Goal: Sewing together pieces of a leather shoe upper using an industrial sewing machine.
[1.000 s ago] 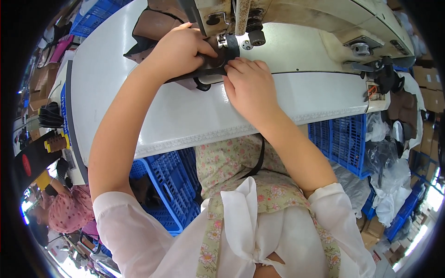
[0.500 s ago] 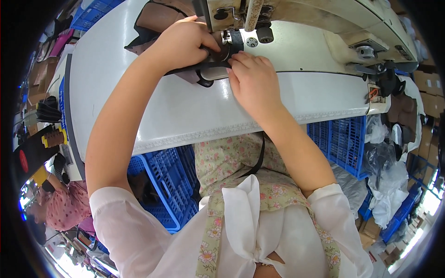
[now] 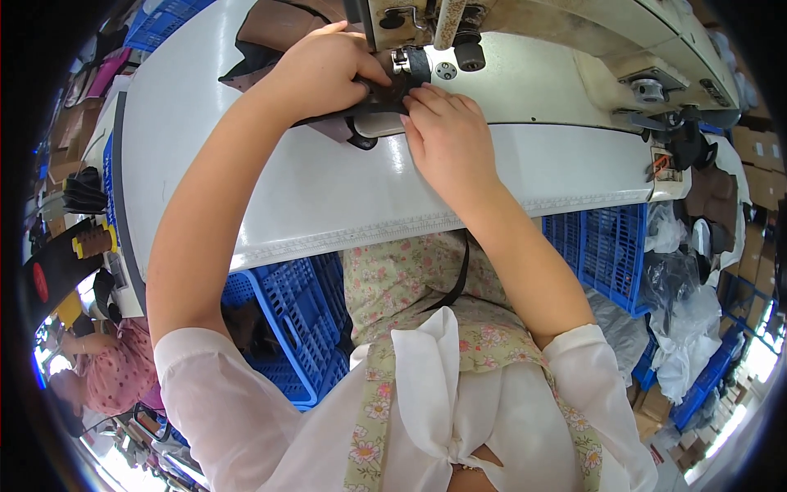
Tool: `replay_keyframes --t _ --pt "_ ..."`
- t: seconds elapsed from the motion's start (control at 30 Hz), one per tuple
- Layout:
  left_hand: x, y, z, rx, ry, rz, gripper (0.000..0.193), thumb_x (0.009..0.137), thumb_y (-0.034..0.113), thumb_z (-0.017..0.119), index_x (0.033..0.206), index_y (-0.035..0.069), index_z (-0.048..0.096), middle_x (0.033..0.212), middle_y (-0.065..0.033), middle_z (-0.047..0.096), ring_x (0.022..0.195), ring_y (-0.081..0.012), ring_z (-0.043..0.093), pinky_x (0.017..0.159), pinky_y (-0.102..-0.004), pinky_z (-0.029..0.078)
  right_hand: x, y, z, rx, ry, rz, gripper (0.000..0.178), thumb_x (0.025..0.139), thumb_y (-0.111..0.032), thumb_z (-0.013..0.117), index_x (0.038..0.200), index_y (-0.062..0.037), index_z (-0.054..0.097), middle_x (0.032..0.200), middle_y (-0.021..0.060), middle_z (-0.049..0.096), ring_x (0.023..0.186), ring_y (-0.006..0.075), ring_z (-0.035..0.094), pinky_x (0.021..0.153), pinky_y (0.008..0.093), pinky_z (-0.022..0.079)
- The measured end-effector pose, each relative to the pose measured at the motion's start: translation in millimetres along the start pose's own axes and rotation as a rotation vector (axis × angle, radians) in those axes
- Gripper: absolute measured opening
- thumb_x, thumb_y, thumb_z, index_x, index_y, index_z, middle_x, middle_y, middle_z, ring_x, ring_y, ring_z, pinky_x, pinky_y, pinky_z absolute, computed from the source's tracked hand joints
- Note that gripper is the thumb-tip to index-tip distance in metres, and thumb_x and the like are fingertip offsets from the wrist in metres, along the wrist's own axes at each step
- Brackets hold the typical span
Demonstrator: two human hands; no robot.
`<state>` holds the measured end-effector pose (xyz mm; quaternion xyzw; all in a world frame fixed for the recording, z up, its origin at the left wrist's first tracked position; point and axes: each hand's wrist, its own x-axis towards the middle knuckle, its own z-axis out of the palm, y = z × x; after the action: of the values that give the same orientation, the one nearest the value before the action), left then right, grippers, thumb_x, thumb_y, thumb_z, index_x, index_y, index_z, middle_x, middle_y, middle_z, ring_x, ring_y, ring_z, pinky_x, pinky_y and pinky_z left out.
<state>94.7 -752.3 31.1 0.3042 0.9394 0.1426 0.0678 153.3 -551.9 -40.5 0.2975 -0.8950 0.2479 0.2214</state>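
A brown and black leather-like piece (image 3: 283, 37) lies on the machine bed, bunched toward the far left. Its dark edge runs under the metal presser foot (image 3: 401, 61) of a sewing machine (image 3: 525, 25). Left of the foot, my left hand (image 3: 328, 75) is closed on the piece, thumb and fingers curled over it. My right hand (image 3: 447, 135) grips the near dark edge just right of and below the foot, fingertips together. The needle is too small to make out. Part of the piece is hidden beneath my left hand.
A white table (image 3: 328, 197) with a ruler strip along its front edge surrounds the machine bed. Blue crates (image 3: 299, 328) stand below it on both sides. Thread spools (image 3: 94, 240) sit at the left. A person in a pink dotted top (image 3: 123, 369) is at the far left.
Both hands stay at the presser foot with the piece; my left fingers shift only slightly. At the far left, the other person's arm has lowered a little.
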Motion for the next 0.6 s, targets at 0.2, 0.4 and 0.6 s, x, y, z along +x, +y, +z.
replay_keyframes --t 0.2,0.4,0.6 --pt "2 0 2 -0.033 0.157 0.096 0.035 0.061 -0.001 0.062 0.092 0.008 0.077 0.084 -0.0155 0.071 0.08 -0.0312 0.067 0.083 -0.0367 0.053 5 4 3 0.017 -0.011 0.012 0.018 0.081 -0.011 0.064 0.095 0.0001 0.067 0.105 0.0127 0.068 0.107 0.0271 0.062 0.094 0.0396 0.045" --pt "2 5 -5 0.045 -0.019 -0.014 0.034 0.071 0.007 0.059 0.098 0.016 0.077 0.104 -0.0052 0.068 0.103 -0.0217 0.062 0.116 -0.0439 0.029 4 2 3 -0.016 0.049 -0.002 0.015 0.08 -0.009 0.065 0.092 -0.0007 0.067 0.1 0.011 0.067 0.103 0.0279 0.062 0.09 0.0399 0.046" --pt "-2 -4 2 -0.025 0.177 0.181 0.04 0.063 -0.004 0.061 0.099 0.007 0.076 0.093 -0.0162 0.071 0.088 -0.0331 0.066 0.086 -0.038 0.051 4 -9 -7 0.036 -0.063 0.139 0.021 0.08 -0.012 0.067 0.099 -0.0047 0.07 0.098 0.0078 0.065 0.095 0.0249 0.061 0.081 0.0412 0.045"
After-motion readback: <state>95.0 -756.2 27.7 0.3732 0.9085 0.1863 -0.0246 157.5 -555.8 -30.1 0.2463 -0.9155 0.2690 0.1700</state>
